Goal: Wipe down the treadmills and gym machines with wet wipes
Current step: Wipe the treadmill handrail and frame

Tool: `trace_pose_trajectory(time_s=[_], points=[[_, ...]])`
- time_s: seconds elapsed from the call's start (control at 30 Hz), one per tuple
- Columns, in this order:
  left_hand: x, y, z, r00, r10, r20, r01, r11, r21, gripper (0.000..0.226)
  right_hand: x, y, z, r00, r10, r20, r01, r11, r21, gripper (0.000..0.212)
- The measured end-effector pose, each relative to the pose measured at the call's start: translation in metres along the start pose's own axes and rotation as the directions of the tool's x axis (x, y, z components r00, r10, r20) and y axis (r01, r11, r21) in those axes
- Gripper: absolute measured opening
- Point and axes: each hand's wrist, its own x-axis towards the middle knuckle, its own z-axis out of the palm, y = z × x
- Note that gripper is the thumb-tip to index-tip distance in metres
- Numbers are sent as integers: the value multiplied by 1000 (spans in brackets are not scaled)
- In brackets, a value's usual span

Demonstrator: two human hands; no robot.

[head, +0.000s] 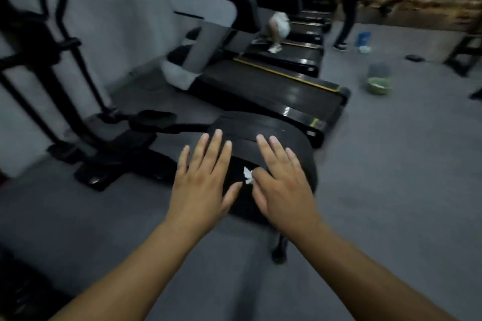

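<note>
We see a big gym room with a grey floor (pixel 391 190). A row of treadmills (pixel 273 86) goes away from us, up and to the right. The pictures are blurry, so small things far off are hard to tell.

On the left stands a tall black gym machine (pixel 65 86) with long handles. Its low back part is a black round cover (pixel 260 133), and that cover is right in front of us. The long way of the cover runs away from us, toward the nearest treadmill.

Both hands are over this cover, side by side. The left hand (pixel 203 182) is wide and flat, with its fingers straight and spread, and it holds nothing. The right hand (pixel 284 185) is flat and spread too.

Far off on the floor, to the right, sits a green bucket (pixel 379 83).

The smallest thing is the wet wipe (pixel 247 176). Only a little white bit shows. It lies on the cover between the two hands, touching the thumb side of the right hand. We think the rest is pressed under that palm, but we cannot see it.

So the right hand is the nearer one to the wipe. We think it should do the rubbing, sliding along the cover's long way.
</note>
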Motion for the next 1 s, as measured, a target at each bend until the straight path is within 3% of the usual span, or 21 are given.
trace_pose_trajectory(time_s=[0.27,0.53,0.77,1.0], points=[[11,-104,6,939,-344,20,325,903,281,75,137,-32,102,934,-358,-3,344,897,277,6],[-18,-165,-22,719,-694,-37,613,608,503,76,227,-114,165,761,-637,-123,589,600,541,9],[-66,-236,-58,555,-820,-137,702,374,606,75,277,-231,199,626,-732,-268,700,375,608,6],[-112,-345,-71,471,-865,-171,717,263,645,75,324,-358,248,546,-782,-299,740,283,610,9]])
